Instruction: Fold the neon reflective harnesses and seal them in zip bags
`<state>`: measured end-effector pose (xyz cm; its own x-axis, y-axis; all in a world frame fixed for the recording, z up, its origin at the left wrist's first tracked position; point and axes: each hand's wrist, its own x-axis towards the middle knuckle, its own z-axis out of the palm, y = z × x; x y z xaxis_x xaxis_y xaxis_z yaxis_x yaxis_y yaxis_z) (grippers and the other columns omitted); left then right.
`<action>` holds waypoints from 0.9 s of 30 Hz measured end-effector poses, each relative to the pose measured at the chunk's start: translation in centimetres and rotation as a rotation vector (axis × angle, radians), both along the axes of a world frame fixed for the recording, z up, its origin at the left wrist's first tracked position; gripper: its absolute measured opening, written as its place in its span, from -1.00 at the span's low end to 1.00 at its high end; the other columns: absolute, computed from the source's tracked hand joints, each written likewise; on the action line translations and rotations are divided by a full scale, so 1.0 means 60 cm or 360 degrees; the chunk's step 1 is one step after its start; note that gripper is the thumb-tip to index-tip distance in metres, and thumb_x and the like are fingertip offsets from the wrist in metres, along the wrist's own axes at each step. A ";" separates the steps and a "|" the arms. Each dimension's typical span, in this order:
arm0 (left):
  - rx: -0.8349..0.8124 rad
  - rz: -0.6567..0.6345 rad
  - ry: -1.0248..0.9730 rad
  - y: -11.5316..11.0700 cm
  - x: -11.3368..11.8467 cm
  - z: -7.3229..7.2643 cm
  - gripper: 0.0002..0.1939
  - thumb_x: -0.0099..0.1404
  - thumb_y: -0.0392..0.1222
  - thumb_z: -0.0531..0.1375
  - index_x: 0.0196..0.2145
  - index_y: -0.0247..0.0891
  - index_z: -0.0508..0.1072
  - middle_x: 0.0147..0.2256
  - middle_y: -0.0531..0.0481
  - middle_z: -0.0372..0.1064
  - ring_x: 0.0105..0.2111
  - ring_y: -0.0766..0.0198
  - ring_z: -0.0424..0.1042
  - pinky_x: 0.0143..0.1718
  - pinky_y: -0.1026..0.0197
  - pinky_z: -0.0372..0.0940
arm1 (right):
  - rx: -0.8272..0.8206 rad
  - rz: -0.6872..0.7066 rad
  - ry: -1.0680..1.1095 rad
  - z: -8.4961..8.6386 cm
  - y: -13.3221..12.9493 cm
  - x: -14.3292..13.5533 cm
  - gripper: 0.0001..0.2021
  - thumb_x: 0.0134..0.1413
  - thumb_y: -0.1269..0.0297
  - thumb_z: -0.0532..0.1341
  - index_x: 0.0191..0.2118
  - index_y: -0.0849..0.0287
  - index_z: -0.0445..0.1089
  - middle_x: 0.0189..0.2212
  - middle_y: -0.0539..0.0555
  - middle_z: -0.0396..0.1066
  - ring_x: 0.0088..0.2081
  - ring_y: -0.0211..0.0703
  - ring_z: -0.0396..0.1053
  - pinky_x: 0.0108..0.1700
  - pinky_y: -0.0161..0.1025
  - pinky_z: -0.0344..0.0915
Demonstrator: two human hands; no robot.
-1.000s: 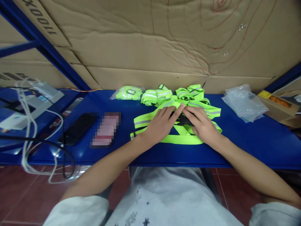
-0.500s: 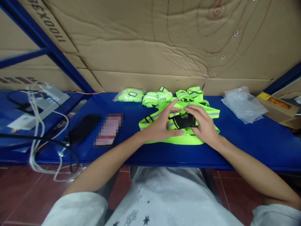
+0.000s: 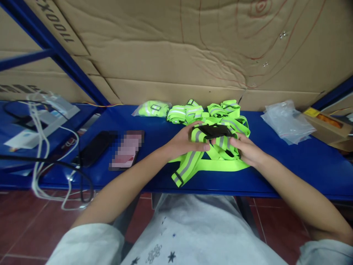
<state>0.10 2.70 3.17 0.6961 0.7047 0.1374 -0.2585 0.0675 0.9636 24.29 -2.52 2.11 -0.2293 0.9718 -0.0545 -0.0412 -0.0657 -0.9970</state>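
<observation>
Between my hands is a neon-yellow reflective strap (image 3: 190, 163) with grey stripes and a black piece (image 3: 215, 130) on top. My left hand (image 3: 184, 141) grips its left side, thumb in front and the other fingers partly hidden behind. On the right side my right hand (image 3: 246, 147) is closed on the same strap, its thumb by the black piece. One strap end with a black slider (image 3: 178, 179) hangs toward the table's front edge. More of the yellow webbing (image 3: 223, 165) lies loosely under and behind both hands.
Rolled yellow straps (image 3: 178, 114) and a bagged one (image 3: 153, 109) line the back of the blue table (image 3: 154, 176). Clear plastic bags (image 3: 286, 121) and a cardboard box (image 3: 328, 125) are at right. Leftward lie a phone (image 3: 128, 149), a black object (image 3: 96, 149) and tangled cables (image 3: 38, 147).
Both hands have closed on the strap and lifted the black piece slightly away from me. A strap end with a slider now hangs out at the front left.
</observation>
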 end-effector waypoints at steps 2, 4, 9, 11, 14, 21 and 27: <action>-0.0069 -0.0071 -0.0094 -0.001 -0.003 -0.001 -0.19 -0.11 -0.06 0.62 0.08 -0.16 0.44 -0.25 0.00 0.51 -0.23 0.23 0.50 -0.08 0.17 0.34 | 0.0070 0.0075 0.0002 0.000 -0.002 0.001 -0.41 -0.07 -0.29 0.43 -0.18 0.18 0.53 -0.23 0.15 0.52 -0.19 -0.04 0.47 -0.09 -0.12 0.45; -0.0209 -0.0200 -0.0169 -0.003 -0.006 0.000 -0.05 -0.09 0.02 0.61 0.22 -0.10 0.37 -0.23 -0.02 0.50 -0.25 0.22 0.51 -0.12 0.17 0.35 | 0.0120 0.0152 0.0069 0.004 -0.005 -0.002 -0.38 -0.07 -0.32 0.42 -0.17 0.17 0.50 -0.34 0.10 0.43 -0.31 -0.12 0.39 -0.20 -0.15 0.42; -0.0425 -0.0510 -0.0158 -0.007 -0.005 0.005 -0.02 -0.06 0.12 0.58 0.27 -0.14 0.39 -0.25 -0.07 0.52 -0.29 0.18 0.53 -0.16 0.14 0.38 | 0.0107 0.0397 0.0198 0.022 -0.017 -0.006 -0.45 -0.07 -0.28 0.42 -0.25 0.13 0.40 -0.45 0.00 0.27 -0.43 -0.19 0.29 -0.32 -0.17 0.35; -0.0353 -0.0554 -0.0104 -0.008 -0.003 0.005 -0.13 -0.05 0.12 0.58 0.17 -0.20 0.48 -0.27 -0.08 0.52 -0.27 0.20 0.51 -0.12 0.16 0.38 | 0.0097 0.0434 0.0114 0.026 -0.020 -0.002 -0.47 -0.03 -0.31 0.34 -0.31 0.13 0.40 -0.47 0.05 0.32 -0.38 -0.08 0.37 -0.26 -0.07 0.39; -0.0248 -0.0576 -0.0030 -0.004 -0.004 0.002 -0.28 -0.01 0.21 0.53 0.03 -0.22 0.57 -0.24 -0.10 0.53 -0.21 0.19 0.51 -0.06 0.15 0.39 | 0.0045 0.0444 -0.0001 0.025 -0.017 0.007 -0.45 -0.04 -0.34 0.27 -0.31 0.15 0.45 -0.41 0.19 0.45 -0.21 0.14 0.49 -0.13 0.09 0.42; -0.0169 -0.0360 0.0189 0.009 -0.016 0.011 -0.42 -0.14 0.13 0.59 -0.29 -0.31 0.57 -0.43 0.02 0.47 -0.34 0.30 0.45 -0.17 0.27 0.37 | 0.0230 0.0644 0.0196 0.016 -0.001 0.021 -0.32 -0.17 -0.39 0.32 -0.18 0.18 0.47 -0.31 0.19 0.48 -0.30 -0.04 0.42 -0.18 0.01 0.43; -0.0274 -0.0490 0.0097 0.002 -0.011 0.012 -0.49 -0.08 -0.01 0.58 -0.27 -0.35 0.56 -0.43 -0.05 0.54 -0.44 0.22 0.52 -0.31 0.20 0.43 | 0.0029 0.0715 0.0170 0.023 -0.010 0.015 -0.63 0.01 0.08 0.48 -0.16 0.22 0.49 -0.40 0.05 0.45 -0.40 -0.27 0.39 -0.34 -0.30 0.36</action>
<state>-0.53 2.82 3.89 0.8828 0.4696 -0.0135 -0.1431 0.2962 0.9443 25.17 -3.10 3.46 -0.6314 0.7754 0.0085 -0.1154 -0.0830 -0.9898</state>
